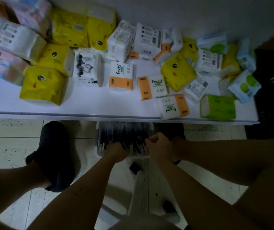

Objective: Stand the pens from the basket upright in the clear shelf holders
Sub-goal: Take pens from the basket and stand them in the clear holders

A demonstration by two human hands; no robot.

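A clear basket [99,146] full of dark pens [124,133] stands on the floor below the shelf edge. My left hand [115,151] reaches into its near side, fingers curled down among the pens. My right hand [159,146] is beside it at the basket's right end, fingers bent and pinching pens near their tips. No clear shelf holder is visible.
A white shelf [91,103] above carries several tissue packs, yellow [41,85], orange and white [122,77], green [217,107]. A black crate [272,83] stands at the right. My dark shoe [55,155] rests on the tiled floor at the left.
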